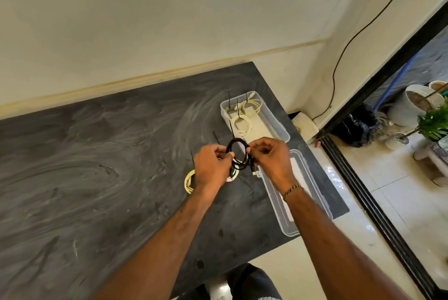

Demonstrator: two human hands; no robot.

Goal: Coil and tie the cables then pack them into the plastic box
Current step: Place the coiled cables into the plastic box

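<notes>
The black cable (238,155) hangs as an upright coil above the counter (97,154), pinched between the left hand (211,166) and right hand (271,156) with fingers curled on either side, the plastic box (278,130) just beyond, nearer the right hand.

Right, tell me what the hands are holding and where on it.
A coiled black cable: the left hand grips the coil's left side, the right hand pinches its right side.

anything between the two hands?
Head view: a coiled black cable, held up by the left hand and right hand above the dark table.
</notes>
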